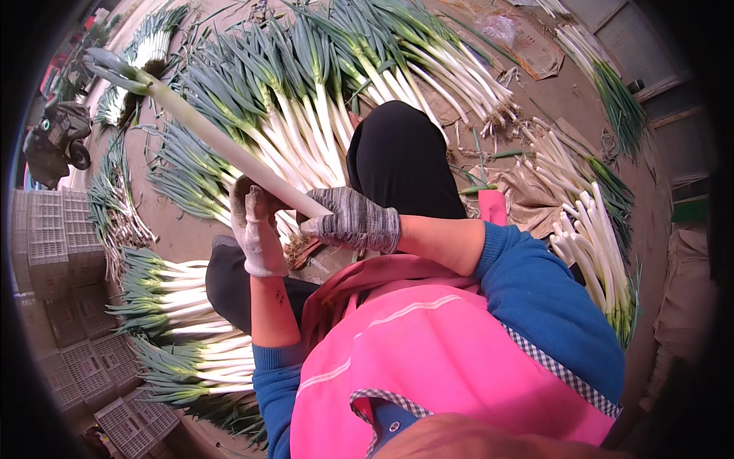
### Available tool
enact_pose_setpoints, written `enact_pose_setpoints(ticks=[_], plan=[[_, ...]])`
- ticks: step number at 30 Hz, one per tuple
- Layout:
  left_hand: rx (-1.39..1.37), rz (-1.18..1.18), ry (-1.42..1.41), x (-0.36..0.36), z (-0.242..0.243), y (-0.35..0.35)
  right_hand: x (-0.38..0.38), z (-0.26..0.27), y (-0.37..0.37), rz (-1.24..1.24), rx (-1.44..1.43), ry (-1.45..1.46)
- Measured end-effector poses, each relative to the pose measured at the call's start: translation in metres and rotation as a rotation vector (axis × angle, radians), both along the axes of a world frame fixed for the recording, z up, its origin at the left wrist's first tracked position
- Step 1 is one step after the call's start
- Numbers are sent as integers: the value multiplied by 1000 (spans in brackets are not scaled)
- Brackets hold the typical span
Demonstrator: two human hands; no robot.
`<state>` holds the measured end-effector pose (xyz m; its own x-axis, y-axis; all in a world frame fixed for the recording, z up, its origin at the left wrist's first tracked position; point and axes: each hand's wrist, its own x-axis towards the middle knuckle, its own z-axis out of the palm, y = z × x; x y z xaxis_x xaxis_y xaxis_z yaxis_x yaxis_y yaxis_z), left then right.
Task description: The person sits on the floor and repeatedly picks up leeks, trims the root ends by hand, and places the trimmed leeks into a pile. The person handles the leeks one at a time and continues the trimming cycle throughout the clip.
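Note:
A long leek-like green onion (229,149) slants up to the left, with its trimmed green top at the far end. My right hand (352,221), in a grey knitted glove, is closed around its white lower end. My left hand (258,226), in a pale glove with a dark palm, is raised against the underside of the stalk; its fingers are partly hidden, so its grip is unclear. Past my hands, a broad row of green onions (309,126) with leafy tops lies on the floor. Below my hands show the roots (298,249) of other onions.
More onions (189,298) lie at my left, and pale stalks (596,252) are piled at my right. Plastic crates (86,367) stack along the left edge. Brown sacking (516,189) lies by my knee (401,155). A covered scooter (57,137) stands at the far left.

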<state>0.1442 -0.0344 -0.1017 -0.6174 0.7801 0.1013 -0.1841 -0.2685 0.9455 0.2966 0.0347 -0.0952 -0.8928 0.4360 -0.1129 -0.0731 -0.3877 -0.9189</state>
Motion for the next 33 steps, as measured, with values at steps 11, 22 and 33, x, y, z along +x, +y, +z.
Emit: enact_pose_setpoints(ticks=[11,22,33], plan=[[-406,205,26,-61,-46,-5,133,-41,213,-861,803,-342],[-571,195,103,-70,-63,9,172,-173,275,-964,775,-611],[-630,158,224,-71,-59,12,139,-321,236,-449,444,-1289]])
